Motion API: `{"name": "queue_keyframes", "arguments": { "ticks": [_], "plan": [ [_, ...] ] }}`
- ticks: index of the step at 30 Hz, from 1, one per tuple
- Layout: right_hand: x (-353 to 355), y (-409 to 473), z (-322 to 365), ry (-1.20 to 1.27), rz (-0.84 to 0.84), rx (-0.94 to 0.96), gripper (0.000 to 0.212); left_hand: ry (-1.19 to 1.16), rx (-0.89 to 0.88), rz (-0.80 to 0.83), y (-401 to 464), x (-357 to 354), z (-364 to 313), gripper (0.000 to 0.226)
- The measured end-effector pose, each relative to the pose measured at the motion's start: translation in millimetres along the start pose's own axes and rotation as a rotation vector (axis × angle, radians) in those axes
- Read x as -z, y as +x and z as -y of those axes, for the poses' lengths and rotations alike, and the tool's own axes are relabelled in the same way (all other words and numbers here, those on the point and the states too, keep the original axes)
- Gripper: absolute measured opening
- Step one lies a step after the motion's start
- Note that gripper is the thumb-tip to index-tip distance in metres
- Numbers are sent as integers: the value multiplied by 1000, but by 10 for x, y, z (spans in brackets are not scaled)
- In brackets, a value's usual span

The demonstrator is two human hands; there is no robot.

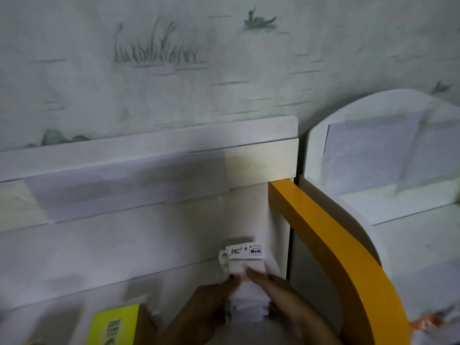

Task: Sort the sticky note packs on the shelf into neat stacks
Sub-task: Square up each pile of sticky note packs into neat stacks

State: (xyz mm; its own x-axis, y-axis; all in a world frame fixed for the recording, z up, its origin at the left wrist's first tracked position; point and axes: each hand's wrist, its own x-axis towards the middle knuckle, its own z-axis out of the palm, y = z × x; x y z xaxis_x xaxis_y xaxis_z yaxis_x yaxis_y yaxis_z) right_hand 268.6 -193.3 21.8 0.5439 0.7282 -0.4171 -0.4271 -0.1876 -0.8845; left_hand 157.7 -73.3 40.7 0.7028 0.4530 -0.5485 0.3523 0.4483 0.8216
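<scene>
A stack of white sticky note packs point(245, 260) with printed header cards stands on the white shelf point(119, 247), close to its right end. My left hand point(211, 300) grips the stack's left side, thumb on the front. My right hand point(281, 292) holds the right side, with a finger laid across the top pack. The lower packs are hidden between my hands. A yellow pack point(113, 324) with black print lies at the lower left, apart from both hands.
A yellow curved side panel point(328, 247) bounds the shelf on the right. Beyond it stands a second white shelf unit point(398, 195) with paper sheets. White paper strips cover the upper shelf tiers. Patterned wallpaper is behind.
</scene>
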Motion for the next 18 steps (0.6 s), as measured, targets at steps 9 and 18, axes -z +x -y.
{"name": "queue_keyframes", "arguments": {
  "ticks": [9,18],
  "plan": [
    [-88,-201,-255,3,34,93,60,-85,0,152,-141,141,255,49],
    [-132,-548,-383,-133,82,233,71,345,-399,288,-241,266,505,80]
  ]
}}
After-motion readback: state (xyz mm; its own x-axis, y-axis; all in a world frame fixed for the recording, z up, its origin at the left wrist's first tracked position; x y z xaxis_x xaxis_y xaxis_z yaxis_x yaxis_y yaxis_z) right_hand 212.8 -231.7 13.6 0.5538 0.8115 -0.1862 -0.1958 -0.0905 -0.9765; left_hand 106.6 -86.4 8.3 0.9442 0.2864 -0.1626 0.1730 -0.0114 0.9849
